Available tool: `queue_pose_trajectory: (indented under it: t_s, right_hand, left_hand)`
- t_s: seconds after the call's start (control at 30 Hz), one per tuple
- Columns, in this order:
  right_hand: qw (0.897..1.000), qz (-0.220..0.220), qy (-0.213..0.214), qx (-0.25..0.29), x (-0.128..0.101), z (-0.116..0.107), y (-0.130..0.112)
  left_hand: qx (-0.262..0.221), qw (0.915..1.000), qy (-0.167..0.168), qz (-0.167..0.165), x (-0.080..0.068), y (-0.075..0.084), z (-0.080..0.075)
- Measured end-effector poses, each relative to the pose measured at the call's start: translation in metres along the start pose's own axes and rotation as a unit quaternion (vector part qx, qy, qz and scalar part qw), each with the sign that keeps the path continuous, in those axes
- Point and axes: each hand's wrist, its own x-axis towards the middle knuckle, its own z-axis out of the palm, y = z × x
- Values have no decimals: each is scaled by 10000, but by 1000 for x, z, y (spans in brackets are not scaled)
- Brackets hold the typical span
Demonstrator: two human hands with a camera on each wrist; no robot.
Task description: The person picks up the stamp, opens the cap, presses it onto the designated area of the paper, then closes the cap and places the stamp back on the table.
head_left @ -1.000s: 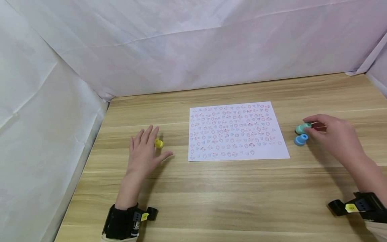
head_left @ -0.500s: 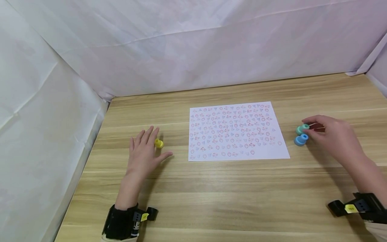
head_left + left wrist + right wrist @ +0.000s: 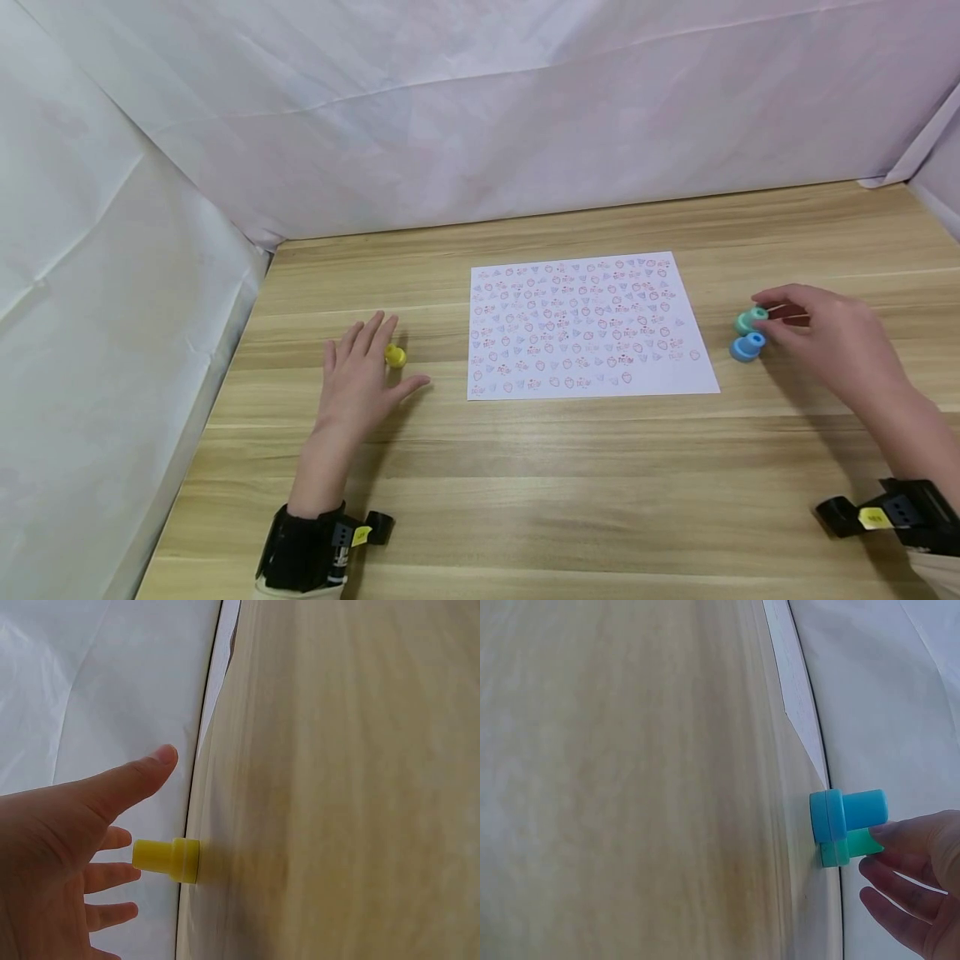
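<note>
My left hand (image 3: 356, 385) hovers with spread fingers beside a yellow toy stamp (image 3: 395, 356), which sits between index finger and thumb. In the left wrist view the yellow stamp (image 3: 165, 859) stands upright on its base, with the palm apart from it. At the right, my right hand (image 3: 836, 333) has thumb and fingertips about the handle of a green stamp (image 3: 747, 322). Close in front of it stands a blue stamp (image 3: 745, 348). In the right wrist view the blue stamp (image 3: 847, 810) partly hides the green stamp (image 3: 838, 853); the thumb tip is at the green handle's end.
A white sheet of paper (image 3: 592, 387) with rows of small red and blue prints lies flat between the hands. The wooden table (image 3: 570, 483) ends at a white cloth (image 3: 525, 150) at the back and another cloth (image 3: 75, 333) at the left.
A second ago the green stamp was slightly tilted in my right hand; now it stands upright beside the blue one. The left hand has barely moved.
</note>
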Motion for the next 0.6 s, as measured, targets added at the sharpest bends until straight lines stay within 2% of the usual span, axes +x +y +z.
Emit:
queue_pose_trajectory:
  t_s: [0.27,0.5,0.6]
  right_hand:
    - [10000,36,-3,26,0,-3,-1]
    - [10000,24,36,-44,2,-6,0]
    - [10000,15,51,-63,3,-6,-1]
  left_hand:
    - [24,10000,28,3,0,2,0]
    - [-124,9998,-44,-175,0,4,0]
    - [-112,9998,70,-121,-1,4,0]
